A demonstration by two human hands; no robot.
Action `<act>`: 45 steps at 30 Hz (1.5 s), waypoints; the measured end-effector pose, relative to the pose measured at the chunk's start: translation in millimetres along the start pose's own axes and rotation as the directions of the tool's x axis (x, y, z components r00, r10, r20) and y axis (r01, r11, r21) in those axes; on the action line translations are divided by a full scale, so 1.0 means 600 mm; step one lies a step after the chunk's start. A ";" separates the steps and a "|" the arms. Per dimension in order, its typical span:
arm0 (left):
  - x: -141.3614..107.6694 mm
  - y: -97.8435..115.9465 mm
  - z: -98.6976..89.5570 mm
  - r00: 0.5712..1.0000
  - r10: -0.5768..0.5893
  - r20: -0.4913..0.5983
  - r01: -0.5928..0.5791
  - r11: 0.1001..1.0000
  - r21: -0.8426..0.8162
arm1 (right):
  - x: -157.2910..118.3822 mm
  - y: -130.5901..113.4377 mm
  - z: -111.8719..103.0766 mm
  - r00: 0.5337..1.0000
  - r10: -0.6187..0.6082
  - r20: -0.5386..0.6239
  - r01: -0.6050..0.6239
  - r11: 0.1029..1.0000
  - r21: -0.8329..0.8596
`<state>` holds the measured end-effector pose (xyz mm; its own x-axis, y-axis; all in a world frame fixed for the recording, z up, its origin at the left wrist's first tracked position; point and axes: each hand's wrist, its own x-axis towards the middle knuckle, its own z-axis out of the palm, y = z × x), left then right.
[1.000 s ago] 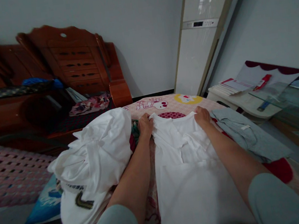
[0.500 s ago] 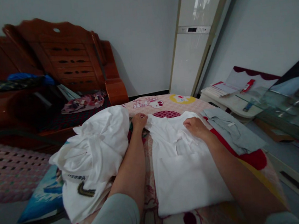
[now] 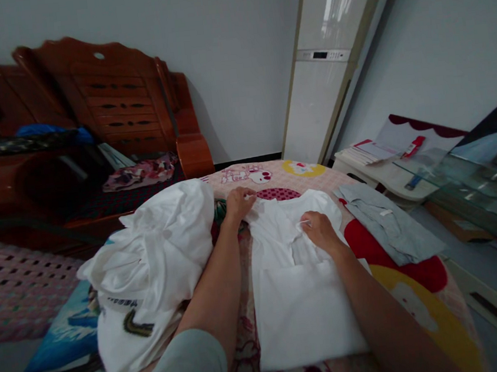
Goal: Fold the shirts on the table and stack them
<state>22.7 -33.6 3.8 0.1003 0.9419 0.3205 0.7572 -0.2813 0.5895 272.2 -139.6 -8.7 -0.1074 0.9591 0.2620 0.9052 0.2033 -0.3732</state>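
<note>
A white shirt (image 3: pixel 306 316) lies partly folded on a pink patterned cloth (image 3: pixel 247 177), its lower part turned up into a flat rectangle. At the shirt's far left corner my left hand (image 3: pixel 238 205) is closed, pinching the fabric. My right hand (image 3: pixel 320 229) is closed on a bit of white fabric near the neckline, with a thin white edge showing between thumb and finger. Left of my left forearm sits a crumpled white garment (image 3: pixel 157 243) with a dark print. To the right lies a folded grey garment (image 3: pixel 389 218).
A wooden bench (image 3: pixel 115 99) with clothes on it stands behind at the left. A tall white air conditioner (image 3: pixel 311 102) is in the back corner. At the right are a white stand (image 3: pixel 348 163) and a glass shelf (image 3: pixel 466 187). A pink woven chair back (image 3: pixel 19 287) is at the left.
My right hand has moved left and toward me, now pinching fabric nearer the neckline's middle. My left hand has shifted slightly right. The view has tilted a little.
</note>
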 end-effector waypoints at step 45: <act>0.004 -0.010 -0.006 0.953 -0.237 -0.190 0.231 0.972 -0.052 | 0.012 0.006 0.053 0.920 0.372 -0.126 -0.160 0.648 0.745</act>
<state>16.1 -30.3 3.4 -0.2062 0.9292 0.3068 0.7251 -0.0655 0.6855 261.7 -125.6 -36.4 0.2897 0.9327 0.2147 0.2973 0.1255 -0.9465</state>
